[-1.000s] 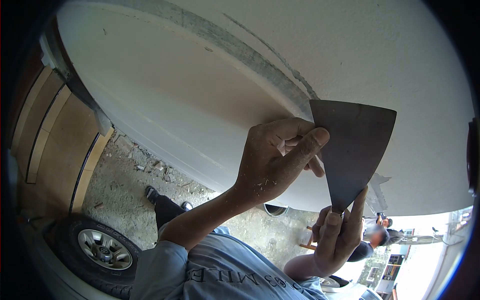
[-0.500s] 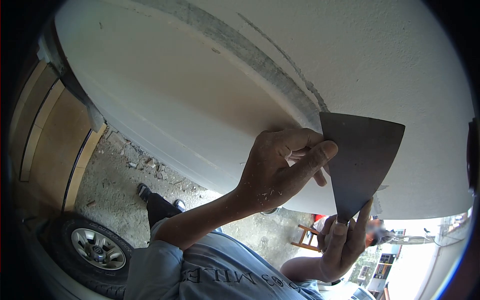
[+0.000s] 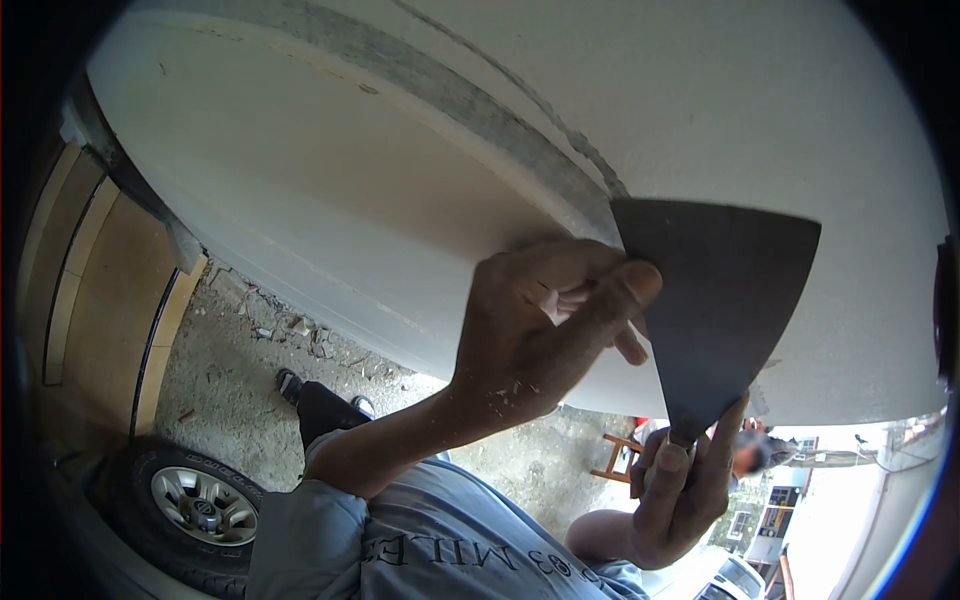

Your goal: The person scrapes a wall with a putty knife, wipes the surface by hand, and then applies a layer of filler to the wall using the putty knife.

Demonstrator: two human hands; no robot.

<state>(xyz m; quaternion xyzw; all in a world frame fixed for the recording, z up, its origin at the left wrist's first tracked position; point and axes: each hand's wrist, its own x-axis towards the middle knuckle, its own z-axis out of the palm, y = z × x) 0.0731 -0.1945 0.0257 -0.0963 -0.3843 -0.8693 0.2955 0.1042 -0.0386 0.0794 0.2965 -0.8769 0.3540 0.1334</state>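
Observation:
A wide putty knife (image 3: 722,300) with a dark, flared metal blade is held up before the pale wall surface, its broad edge upward. My right hand (image 3: 690,485) grips it low, around the handle and neck, with fingers along the base of the blade. Closed in a pinch, my left hand (image 3: 545,325) has its thumb over the blade's left edge; its other fingers are partly hidden. White specks dot the left wrist. Just beyond the blade's upper left corner ends a rough grey line (image 3: 560,125) on the wall surface.
A curved grey band (image 3: 450,90) runs across the pale surface. Below are rubble-strewn ground (image 3: 240,345), a vehicle wheel (image 3: 203,505) and tan panels (image 3: 115,290). A wooden stool (image 3: 617,457) and another person (image 3: 752,455) appear behind my right hand.
The blade appears slightly larger and higher in view. My left hand has shifted a little left and up, its thumb still at the blade's edge. The right hand keeps its grip.

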